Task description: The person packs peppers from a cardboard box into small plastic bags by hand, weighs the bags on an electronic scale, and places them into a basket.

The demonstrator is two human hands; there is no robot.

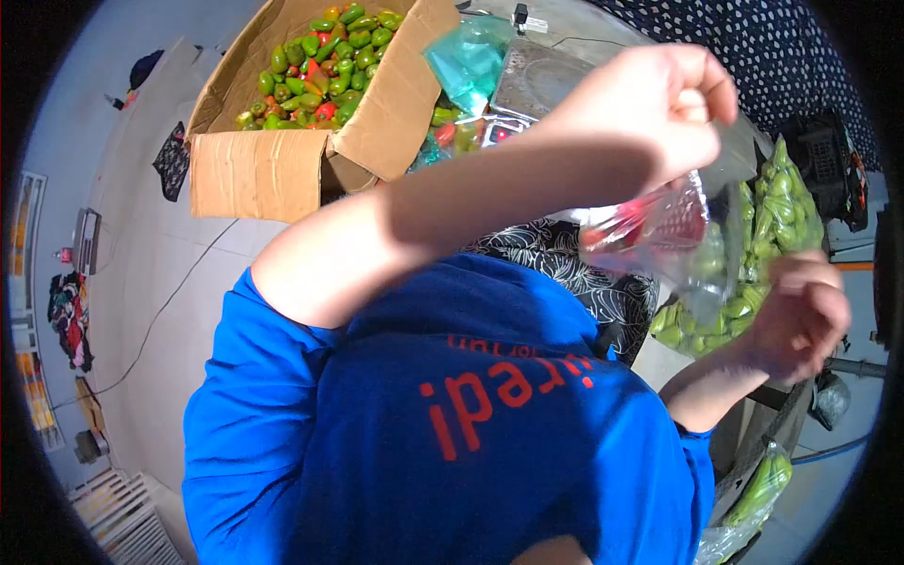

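Note:
My left hand (686, 108) is raised at the upper right with its fingers curled in. What it grips, if anything, cannot be made out. Just below it is a clear plastic bag (650, 226) with red contents, its film blurred and stretching toward the right. My right hand (802, 322) is lower, near the right side, also with bent fingers; anything between them is hidden or too small to name. Behind the clear bag lie plastic bags of green vegetables (782, 207).
A cardboard box (395, 104) of green and red peppers (330, 71) stands at the upper left. Beside it are a teal plastic bag (471, 61) and a metal-topped scale (537, 80). Another bag of green vegetables (761, 490) lies lower right. A black crate (817, 155) is at the right.

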